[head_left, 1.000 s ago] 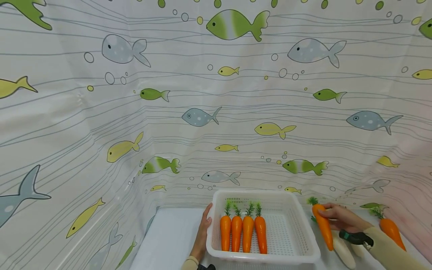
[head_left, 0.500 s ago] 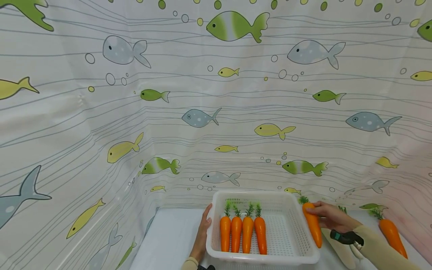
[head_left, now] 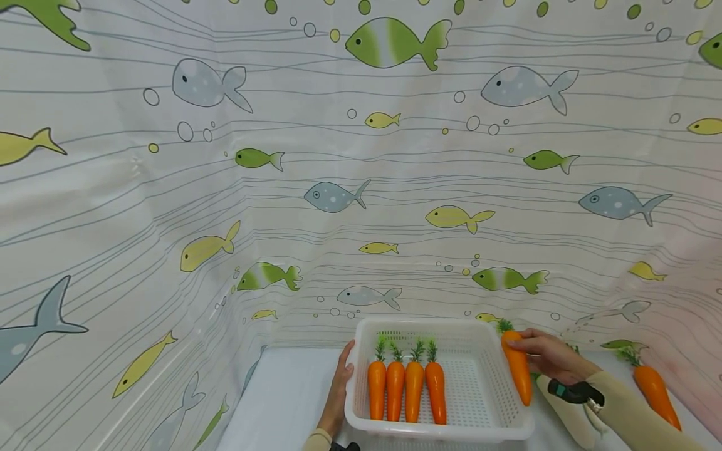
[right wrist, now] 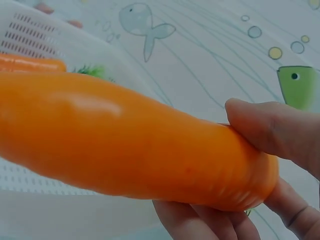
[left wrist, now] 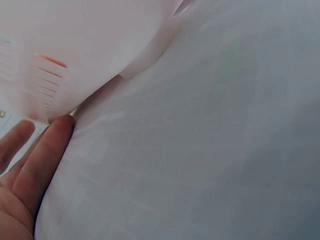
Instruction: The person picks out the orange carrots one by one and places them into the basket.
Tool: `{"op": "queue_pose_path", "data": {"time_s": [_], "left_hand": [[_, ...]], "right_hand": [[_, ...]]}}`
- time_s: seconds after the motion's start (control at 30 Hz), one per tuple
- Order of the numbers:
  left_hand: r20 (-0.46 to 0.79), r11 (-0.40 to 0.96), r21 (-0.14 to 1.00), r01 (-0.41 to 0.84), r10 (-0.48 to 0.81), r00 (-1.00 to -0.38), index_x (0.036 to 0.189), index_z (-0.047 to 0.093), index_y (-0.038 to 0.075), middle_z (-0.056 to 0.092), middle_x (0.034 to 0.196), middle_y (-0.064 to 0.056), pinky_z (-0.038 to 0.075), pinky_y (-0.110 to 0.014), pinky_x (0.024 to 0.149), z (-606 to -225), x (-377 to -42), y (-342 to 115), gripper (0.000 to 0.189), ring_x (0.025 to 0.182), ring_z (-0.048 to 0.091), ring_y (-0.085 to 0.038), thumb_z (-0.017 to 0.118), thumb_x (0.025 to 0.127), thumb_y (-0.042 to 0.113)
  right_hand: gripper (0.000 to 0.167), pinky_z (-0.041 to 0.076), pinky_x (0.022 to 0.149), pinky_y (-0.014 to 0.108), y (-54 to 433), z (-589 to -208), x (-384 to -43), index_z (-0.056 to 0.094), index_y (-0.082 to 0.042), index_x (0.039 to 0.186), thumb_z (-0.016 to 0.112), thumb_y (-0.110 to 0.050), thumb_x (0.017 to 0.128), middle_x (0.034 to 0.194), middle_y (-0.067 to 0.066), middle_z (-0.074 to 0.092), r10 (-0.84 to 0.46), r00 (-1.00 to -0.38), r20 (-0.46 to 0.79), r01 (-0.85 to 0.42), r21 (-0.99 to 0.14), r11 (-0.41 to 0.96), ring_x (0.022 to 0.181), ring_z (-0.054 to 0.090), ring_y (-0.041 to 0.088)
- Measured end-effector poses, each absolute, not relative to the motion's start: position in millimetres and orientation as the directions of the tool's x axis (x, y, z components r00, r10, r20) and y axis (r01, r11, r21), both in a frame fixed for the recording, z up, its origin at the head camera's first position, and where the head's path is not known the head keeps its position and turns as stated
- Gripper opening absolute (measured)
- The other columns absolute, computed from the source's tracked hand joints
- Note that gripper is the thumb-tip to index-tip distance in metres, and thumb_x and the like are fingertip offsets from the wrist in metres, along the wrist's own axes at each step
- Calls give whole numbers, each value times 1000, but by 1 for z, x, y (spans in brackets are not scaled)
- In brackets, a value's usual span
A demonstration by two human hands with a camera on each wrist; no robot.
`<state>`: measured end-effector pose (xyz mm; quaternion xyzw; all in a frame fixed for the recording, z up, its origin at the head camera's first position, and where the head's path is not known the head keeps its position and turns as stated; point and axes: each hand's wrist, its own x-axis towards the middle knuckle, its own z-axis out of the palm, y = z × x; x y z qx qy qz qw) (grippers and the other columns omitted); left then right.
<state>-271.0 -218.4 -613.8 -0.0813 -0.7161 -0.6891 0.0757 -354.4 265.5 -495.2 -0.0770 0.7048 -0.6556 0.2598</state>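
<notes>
My right hand [head_left: 549, 358] pinches an orange carrot [head_left: 517, 369] with green leaves near its leafy end. Seen in the head view, this carrot overlaps the right rim of a white plastic basket [head_left: 445, 432], tip down and tilted. The right wrist view shows the thumb on one side of the carrot [right wrist: 125, 140] and fingers beneath it. Several carrots [head_left: 414, 391] lie side by side in the basket's left half, leaves toward the back. Against the basket's left wall rests my left hand [head_left: 338, 388], its fingers extended along the outside, as the left wrist view also shows.
Right of the basket, long white radishes [head_left: 566, 413] lie partly under my right forearm. Another carrot [head_left: 656, 394] lies farther right. A white tabletop [head_left: 282, 388] extends left of the basket, and a fish-patterned sheet [head_left: 395, 156] rises behind and at the sides.
My right hand has carried the carrot left, from above the radishes to the basket's right rim, rising slightly in the last half second. The left hand and basket stay in place.
</notes>
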Motion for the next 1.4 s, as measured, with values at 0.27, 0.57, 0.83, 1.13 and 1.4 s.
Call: {"op": "queue_pose_path", "data": {"time_s": [0.27, 0.57, 0.83, 1.13, 1.4], "left_hand": [[216, 40, 975, 217, 7, -976, 171, 18, 27, 16, 178, -13, 27, -70, 124, -614, -271, -219, 62, 158, 26, -45, 28, 112, 44], [210, 36, 977, 210, 14, -978, 171, 18, 30, 16, 178, -12, 26, -68, 126, -613, -271, -218, 62, 158, 26, -43, 28, 112, 45], [207, 28, 978, 207, 19, -978, 171, 18, 30, 16, 179, -11, 23, -69, 126, -614, -272, -219, 62, 159, 24, -43, 28, 111, 45], [211, 39, 977, 211, 13, -977, 171, 17, 29, 17, 178, -11, 24, -69, 126, -614, -273, -219, 62, 159, 25, -44, 27, 112, 46], [216, 32, 976, 216, 5, -976, 171, 18, 29, 17, 178, -11, 24, -70, 125, -613, -270, -217, 62, 158, 26, -44, 27, 112, 44]], "right_hand": [[27, 62, 96, 43, 247, -493, -353, 52, -6, 119, 63, -27, 107, 116, 3, 69, -406, -881, -245, 191, -967, 167, 106, 69, 22], [31, 64, 92, 46, 228, -485, -350, 49, -6, 115, 69, -25, 103, 116, 5, 69, -391, -894, -219, 157, -970, 185, 103, 70, 24], [38, 64, 90, 45, 211, -478, -350, 50, -2, 122, 71, -25, 101, 112, 6, 71, -399, -897, -189, 112, -972, 207, 100, 72, 24], [43, 65, 89, 46, 190, -480, -349, 47, -1, 125, 73, -25, 100, 113, 9, 71, -427, -885, -184, 107, -974, 198, 99, 72, 25], [37, 65, 88, 48, 176, -495, -350, 51, -2, 118, 74, -25, 99, 112, 10, 71, -498, -848, -182, 82, -973, 216, 99, 71, 26]]}}
